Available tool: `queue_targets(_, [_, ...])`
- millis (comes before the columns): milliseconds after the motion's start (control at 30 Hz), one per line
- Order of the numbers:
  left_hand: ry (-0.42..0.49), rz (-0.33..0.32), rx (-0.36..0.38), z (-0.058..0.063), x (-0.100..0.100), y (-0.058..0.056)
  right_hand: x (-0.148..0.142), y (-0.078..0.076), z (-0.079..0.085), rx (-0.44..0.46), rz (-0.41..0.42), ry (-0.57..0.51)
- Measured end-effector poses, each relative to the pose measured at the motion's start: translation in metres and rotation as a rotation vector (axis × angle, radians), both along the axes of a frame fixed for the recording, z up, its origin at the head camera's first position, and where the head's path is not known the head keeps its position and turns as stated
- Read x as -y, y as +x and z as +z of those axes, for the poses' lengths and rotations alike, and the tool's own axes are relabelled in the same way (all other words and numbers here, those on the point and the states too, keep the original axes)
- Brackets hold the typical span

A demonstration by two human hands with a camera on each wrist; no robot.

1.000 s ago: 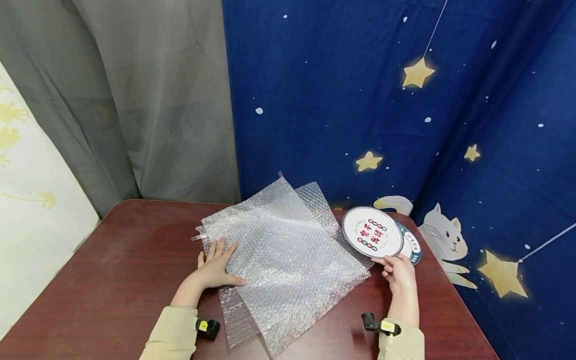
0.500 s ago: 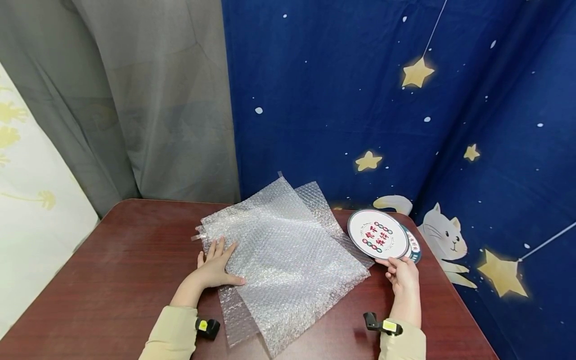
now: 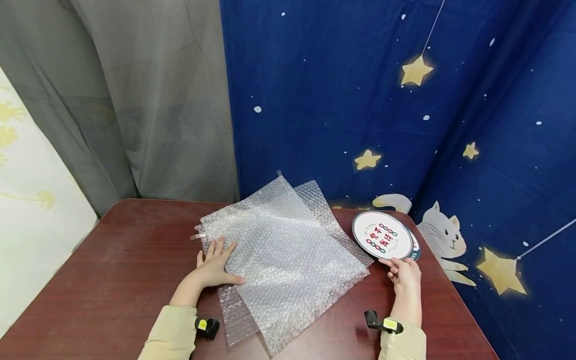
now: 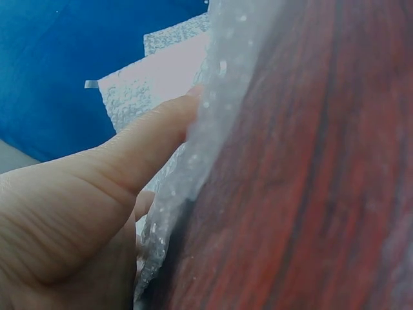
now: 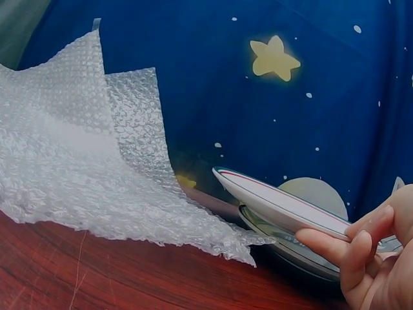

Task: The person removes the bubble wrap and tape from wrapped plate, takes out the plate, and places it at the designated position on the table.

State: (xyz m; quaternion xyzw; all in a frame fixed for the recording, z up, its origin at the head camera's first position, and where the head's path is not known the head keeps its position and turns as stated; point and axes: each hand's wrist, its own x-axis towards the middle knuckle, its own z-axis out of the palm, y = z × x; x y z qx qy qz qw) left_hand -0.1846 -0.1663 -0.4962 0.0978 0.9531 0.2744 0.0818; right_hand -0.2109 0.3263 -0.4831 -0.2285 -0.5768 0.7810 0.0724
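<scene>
My left hand (image 3: pixel 215 269) rests with spread fingers on the left edge of the sheets of bubble wrap (image 3: pixel 288 250). In the left wrist view, the thumb (image 4: pixel 155 139) lies against the wrap. At the table's right side my right hand (image 3: pixel 405 275) pinches the near edge of a round white plate (image 3: pixel 382 235) printed with red characters and coloured rings. The right wrist view shows this plate (image 5: pixel 277 203) tilted, its far edge raised. Beneath it lies a second plate (image 3: pixel 415 250) with a teal rim, mostly hidden.
The sheets overlap at angles on the dark red wooden table (image 3: pixel 135 260), and their right corner reaches near the plates. Behind the table hang a grey curtain (image 3: pixel 180 100) and a blue star-patterned curtain (image 3: pixel 315 100). Each wrist wears a small black camera (image 3: pixel 207 327).
The right hand has moved the white plate slightly right and toward the person, so it covers more of the teal-rimmed plate. The left hand and the bubble wrap have stayed put.
</scene>
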Motion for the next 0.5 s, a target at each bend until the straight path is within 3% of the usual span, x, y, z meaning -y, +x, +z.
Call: queue_targets(500, [0.009,0.007,0.001,0.0002,-0.0009,0.001,-0.0012,0.0021,-0.0047,-0.009,-0.062,0.019])
